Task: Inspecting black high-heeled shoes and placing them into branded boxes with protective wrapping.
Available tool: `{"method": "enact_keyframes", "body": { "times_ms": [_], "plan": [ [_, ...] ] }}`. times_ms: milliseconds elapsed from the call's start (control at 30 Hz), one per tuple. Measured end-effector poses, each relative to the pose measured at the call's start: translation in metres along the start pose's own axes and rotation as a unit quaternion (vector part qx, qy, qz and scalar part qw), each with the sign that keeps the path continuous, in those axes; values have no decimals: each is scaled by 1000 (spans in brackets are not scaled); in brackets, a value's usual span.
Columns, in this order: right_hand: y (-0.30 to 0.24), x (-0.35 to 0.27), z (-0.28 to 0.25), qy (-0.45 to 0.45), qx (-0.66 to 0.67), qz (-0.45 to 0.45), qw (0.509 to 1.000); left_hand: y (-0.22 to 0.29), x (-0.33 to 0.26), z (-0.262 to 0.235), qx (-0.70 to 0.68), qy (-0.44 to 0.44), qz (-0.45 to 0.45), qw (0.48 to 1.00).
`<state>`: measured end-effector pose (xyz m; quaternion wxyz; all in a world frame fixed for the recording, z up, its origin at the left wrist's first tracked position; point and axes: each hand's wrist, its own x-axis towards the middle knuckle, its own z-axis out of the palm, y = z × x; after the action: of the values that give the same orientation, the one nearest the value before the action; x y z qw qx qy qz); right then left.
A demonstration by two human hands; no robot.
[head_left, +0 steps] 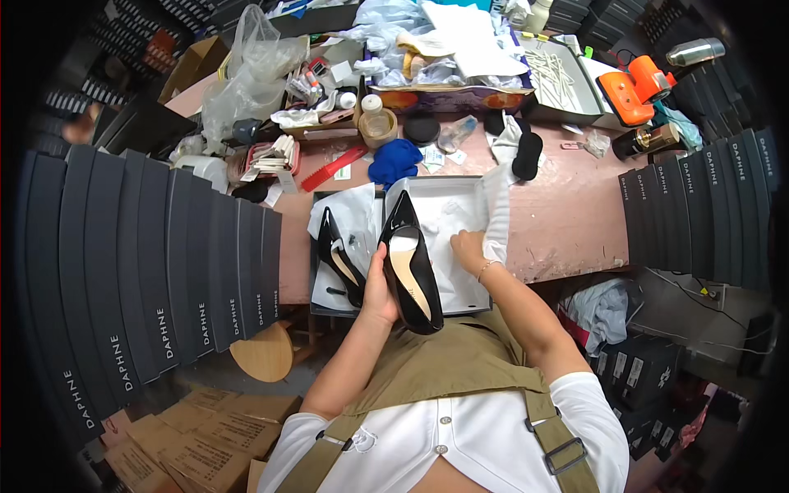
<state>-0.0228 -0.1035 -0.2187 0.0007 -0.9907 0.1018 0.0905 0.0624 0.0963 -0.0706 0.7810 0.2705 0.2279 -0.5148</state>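
Observation:
My left hand (379, 289) is closed round a glossy black pointed-toe pump (404, 267), held toe-away with its beige insole facing up. Below lies an open dark shoebox (335, 313) lined with white tissue paper (445, 283). A second black pump (339, 256) rests on the paper in the box's left part. Over the right part, my right hand (471, 251) is down at the tissue paper with its fingers curled together. What they pinch, if anything, is hidden. More white paper (497, 214) stands up beside that wrist.
Rows of dark shoeboxes flank the pink table (567, 234) at left (156, 271) and right (699, 205). Behind the open box lie a blue cloth (395, 163), a red brush (334, 169), a tape roll (377, 128) and a black pad (528, 156). An orange tool (637, 90) stands far right.

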Motion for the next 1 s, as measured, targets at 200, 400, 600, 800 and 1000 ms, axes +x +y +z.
{"method": "enact_keyframes", "body": {
  "times_ms": [200, 400, 600, 800, 1000],
  "plan": [
    [-35, -15, -176, 122, 258, -114, 952, -7, 0, -10, -4, 8, 10, 1000],
    [-52, -16, -142, 116, 130, -235, 956, -27, -24, 2, 50, -2, -13, 999],
    [-63, -35, -136, 94, 160, -168, 968, -36, -20, -14, 53, 9, -23, 998],
    [-50, -34, -124, 116, 139, -247, 952, -36, -22, -13, 66, 19, -40, 997],
    [-36, -61, -189, 206, 208, -171, 941, -21, -20, -19, -12, 37, 29, 999]
  ]
}}
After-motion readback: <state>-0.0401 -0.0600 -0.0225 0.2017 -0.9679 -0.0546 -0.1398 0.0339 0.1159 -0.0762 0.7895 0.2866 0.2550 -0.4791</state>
